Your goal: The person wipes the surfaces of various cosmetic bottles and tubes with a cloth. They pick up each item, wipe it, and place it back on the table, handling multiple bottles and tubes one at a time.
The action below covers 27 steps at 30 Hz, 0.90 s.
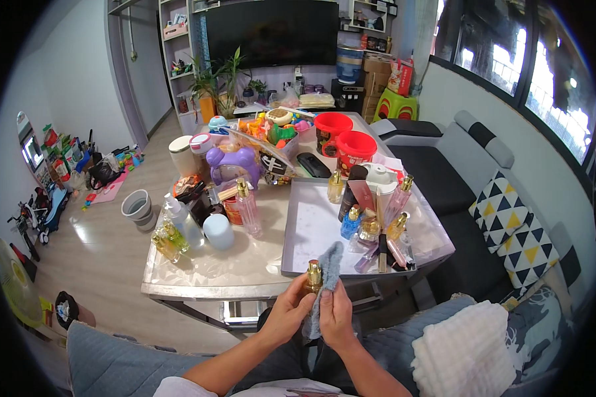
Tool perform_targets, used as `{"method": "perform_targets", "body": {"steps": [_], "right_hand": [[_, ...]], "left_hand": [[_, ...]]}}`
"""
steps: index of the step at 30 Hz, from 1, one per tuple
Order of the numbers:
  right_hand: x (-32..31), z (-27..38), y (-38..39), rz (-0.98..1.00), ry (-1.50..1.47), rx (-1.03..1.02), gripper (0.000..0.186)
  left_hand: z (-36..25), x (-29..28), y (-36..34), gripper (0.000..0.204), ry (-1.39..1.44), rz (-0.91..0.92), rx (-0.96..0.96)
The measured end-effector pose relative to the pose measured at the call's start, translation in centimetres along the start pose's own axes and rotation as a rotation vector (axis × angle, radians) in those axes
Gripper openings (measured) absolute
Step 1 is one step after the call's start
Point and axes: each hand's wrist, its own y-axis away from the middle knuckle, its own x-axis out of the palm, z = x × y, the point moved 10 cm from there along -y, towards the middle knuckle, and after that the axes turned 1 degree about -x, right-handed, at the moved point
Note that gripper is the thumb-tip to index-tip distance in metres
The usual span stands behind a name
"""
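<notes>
Both hands are together just in front of the table's near edge. My left hand [291, 311] is closed around an amber bottle with a gold sprayer [313, 271]. My right hand [335, 316] grips a fuzzy grey-blue cloth [329, 263] pressed against the bottle's side. Beyond them lies a shallow grey-rimmed tray [301, 218] with perfume bottles along its right half, including a blue one [350, 225] and a pink one [398, 198]. Left of the tray stand a tall pink bottle [248, 212], a pale blue jar [218, 231] and yellow-green bottles [172, 241].
The cluttered table [192, 278] also bears red buckets [356, 151], a purple toy [232, 165] and a toy heap. A dark sofa [437, 172] is at the right, a blue quilted seat [112, 360] beneath me. A grey bin [139, 210] stands on the floor left.
</notes>
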Motion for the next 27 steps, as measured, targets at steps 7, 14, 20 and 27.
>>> {"method": "perform_targets", "body": {"steps": [7,14,20,27], "right_hand": [[-0.5,-2.4,-0.8,-0.026,-0.147,0.216,0.024],[0.8,-6.2,0.3,-0.068,-0.731,0.468,0.027],[-1.1,-1.2,-0.3,0.057,-0.3,0.086,0.028],[-1.4,1.7,-0.1,-0.066,0.134,-0.145,0.025]], "left_hand": [[1.4,0.1,1.1,0.05,0.039,0.116,-0.025],[2.0,-0.3,1.1,0.06,0.062,0.078,-0.037],[2.2,-0.5,1.1,0.048,0.059,0.104,-0.05],[2.7,0.7,2.0,0.04,0.043,0.111,-0.106]]}}
